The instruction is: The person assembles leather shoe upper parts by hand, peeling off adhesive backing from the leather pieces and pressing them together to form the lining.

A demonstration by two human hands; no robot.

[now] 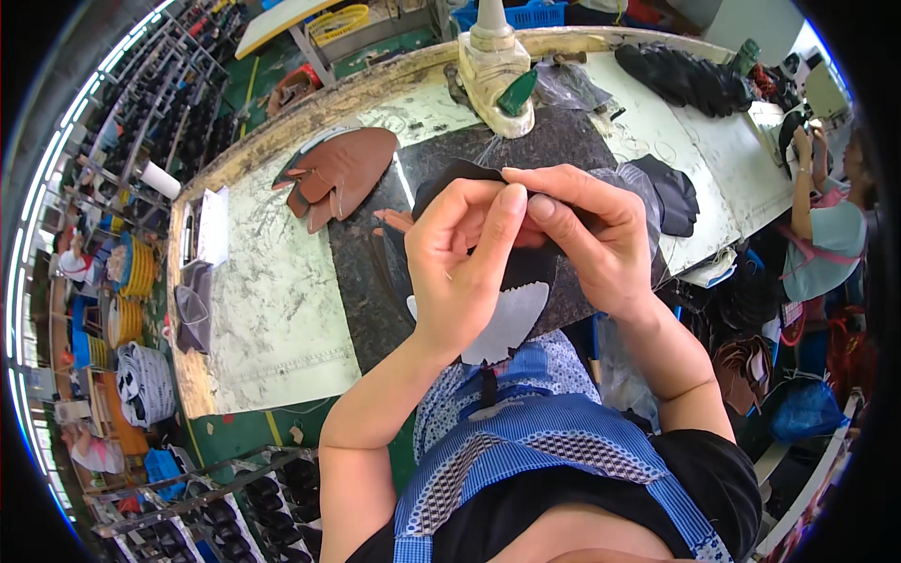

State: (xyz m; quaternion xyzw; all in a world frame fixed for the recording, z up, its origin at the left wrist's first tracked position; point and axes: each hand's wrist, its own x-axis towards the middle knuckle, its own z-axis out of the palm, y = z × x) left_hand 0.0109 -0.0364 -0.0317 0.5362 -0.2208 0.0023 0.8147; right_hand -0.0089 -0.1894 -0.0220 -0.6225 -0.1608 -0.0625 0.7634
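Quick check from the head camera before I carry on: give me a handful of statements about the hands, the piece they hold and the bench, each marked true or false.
1. Both hands, left hand and right hand, pinch the black piece. True.
2. The piece has a pale grey part at its lower end. True.
3. The brown leather pieces lie to the right of the hands. False: they lie to the left.
4. The black piece lies flat on the dark mat. False: it is held up above it.
5. A cream stand stands at the far edge. True.
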